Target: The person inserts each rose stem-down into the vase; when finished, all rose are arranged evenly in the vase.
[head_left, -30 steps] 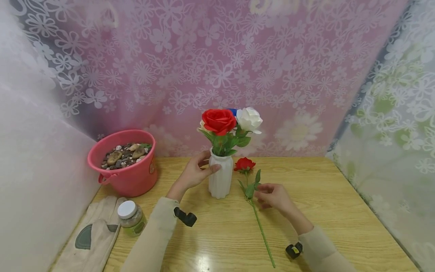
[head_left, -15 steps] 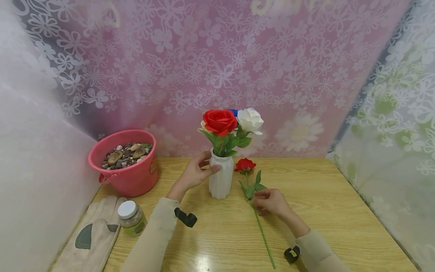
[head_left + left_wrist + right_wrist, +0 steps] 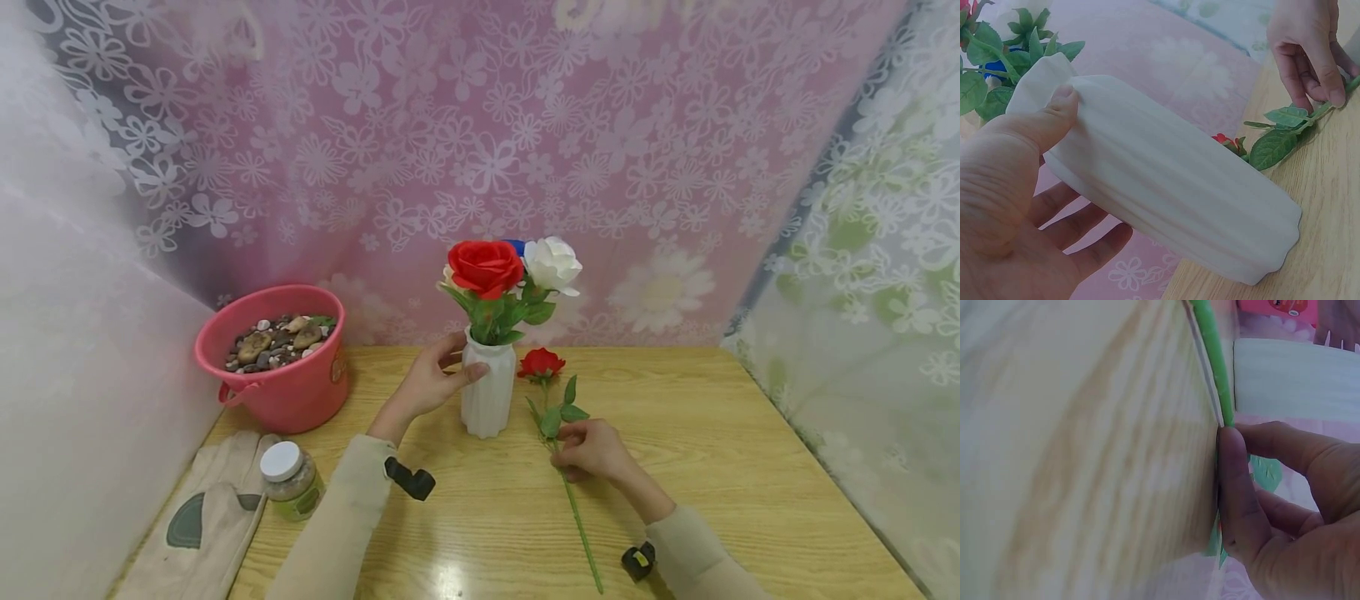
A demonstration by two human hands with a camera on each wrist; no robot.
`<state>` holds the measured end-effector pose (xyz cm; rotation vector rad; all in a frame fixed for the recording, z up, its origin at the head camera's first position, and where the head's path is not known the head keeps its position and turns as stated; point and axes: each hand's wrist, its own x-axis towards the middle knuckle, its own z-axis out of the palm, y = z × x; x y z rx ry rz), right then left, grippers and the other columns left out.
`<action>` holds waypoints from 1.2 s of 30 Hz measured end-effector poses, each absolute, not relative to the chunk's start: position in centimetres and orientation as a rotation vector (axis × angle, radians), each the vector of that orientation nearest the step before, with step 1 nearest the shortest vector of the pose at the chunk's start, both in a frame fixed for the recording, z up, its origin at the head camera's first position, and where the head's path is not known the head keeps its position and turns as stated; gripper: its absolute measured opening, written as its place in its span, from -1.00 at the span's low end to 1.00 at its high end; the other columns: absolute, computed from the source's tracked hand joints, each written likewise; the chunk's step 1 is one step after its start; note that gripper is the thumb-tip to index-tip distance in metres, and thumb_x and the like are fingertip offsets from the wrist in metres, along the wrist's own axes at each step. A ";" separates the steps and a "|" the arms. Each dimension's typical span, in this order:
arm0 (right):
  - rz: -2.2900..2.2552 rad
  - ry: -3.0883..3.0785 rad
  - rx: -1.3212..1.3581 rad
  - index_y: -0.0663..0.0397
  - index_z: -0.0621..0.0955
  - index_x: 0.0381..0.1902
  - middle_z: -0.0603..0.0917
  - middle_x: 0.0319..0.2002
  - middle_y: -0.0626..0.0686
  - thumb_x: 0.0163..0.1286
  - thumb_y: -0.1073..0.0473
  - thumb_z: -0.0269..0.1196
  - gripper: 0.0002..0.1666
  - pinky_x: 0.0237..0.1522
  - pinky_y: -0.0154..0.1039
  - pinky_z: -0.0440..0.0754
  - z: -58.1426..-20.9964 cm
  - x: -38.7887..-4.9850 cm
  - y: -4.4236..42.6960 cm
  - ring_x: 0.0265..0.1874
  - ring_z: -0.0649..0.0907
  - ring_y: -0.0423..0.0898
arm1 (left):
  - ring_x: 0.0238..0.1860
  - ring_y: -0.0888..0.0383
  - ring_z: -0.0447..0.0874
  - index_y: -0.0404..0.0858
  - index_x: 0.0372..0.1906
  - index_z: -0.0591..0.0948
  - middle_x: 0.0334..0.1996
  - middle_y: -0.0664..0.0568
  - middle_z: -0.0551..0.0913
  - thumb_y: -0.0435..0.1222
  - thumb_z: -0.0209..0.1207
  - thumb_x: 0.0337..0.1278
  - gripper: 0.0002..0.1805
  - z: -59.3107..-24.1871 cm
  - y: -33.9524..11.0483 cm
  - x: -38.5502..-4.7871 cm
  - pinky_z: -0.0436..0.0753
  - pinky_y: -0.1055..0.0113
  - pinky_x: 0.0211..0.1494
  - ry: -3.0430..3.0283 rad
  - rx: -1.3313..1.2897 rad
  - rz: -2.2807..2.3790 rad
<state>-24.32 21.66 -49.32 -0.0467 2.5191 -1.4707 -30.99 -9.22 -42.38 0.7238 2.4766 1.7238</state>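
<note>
A white ribbed vase (image 3: 487,396) stands upright on the table, holding a large red rose (image 3: 485,268), a white rose (image 3: 552,265) and a partly hidden blue flower (image 3: 514,247). My left hand (image 3: 431,379) grips the vase near its neck; in the left wrist view its thumb lies across the white side. To the right of the vase lies a red artificial rose (image 3: 542,363) with a long green stem. My right hand (image 3: 596,454) pinches that stem just below the leaves, thumb and finger meeting at the green stem (image 3: 1215,362) in the right wrist view.
A pink bucket (image 3: 281,400) filled with pebbles stands at the back left. In front of it are a jar with a white lid (image 3: 291,482) and a folded beige cloth (image 3: 202,517). Flowered curtains (image 3: 480,150) border the wooden table (image 3: 720,433).
My right hand has moved from beside the leaves down and left along the rose, and now pinches its stem. The stem's lower end has shifted slightly left. My left hand stays on the vase.
</note>
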 end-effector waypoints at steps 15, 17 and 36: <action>-1.553 2.441 -0.077 0.66 0.47 0.24 0.77 -0.23 0.29 0.27 0.44 0.37 -0.38 -0.45 -0.12 0.82 -47.9 -24.2 22.2 -0.59 0.75 -0.09 | 0.51 -0.26 0.45 -0.07 0.61 0.34 0.56 -0.08 0.42 -0.08 0.35 0.41 -0.23 -42.2 -9.2 -30.9 0.60 -0.18 0.42 2.462 0.707 1.729; -1.608 2.411 -0.104 0.68 0.42 0.29 0.75 -0.14 0.36 0.35 0.44 0.34 -0.37 -0.41 -0.09 0.84 -47.5 -24.2 22.4 -0.55 0.76 -0.07 | 0.51 -0.26 0.45 -0.07 0.61 0.34 0.56 -0.08 0.41 -0.08 0.35 0.41 -0.23 -42.2 -9.2 -30.9 0.60 -0.18 0.42 2.461 0.705 1.729; -2.113 2.292 -0.016 0.45 0.23 0.55 0.68 -0.13 -0.12 0.56 0.26 0.29 -0.22 -0.09 -0.22 0.84 -41.3 -24.3 23.0 -0.19 0.77 -0.28 | 0.52 -0.25 0.44 -0.08 0.63 0.32 0.57 -0.08 0.40 -0.06 0.35 0.40 -0.20 -42.2 -9.2 -30.8 0.58 -0.18 0.44 2.462 0.704 1.726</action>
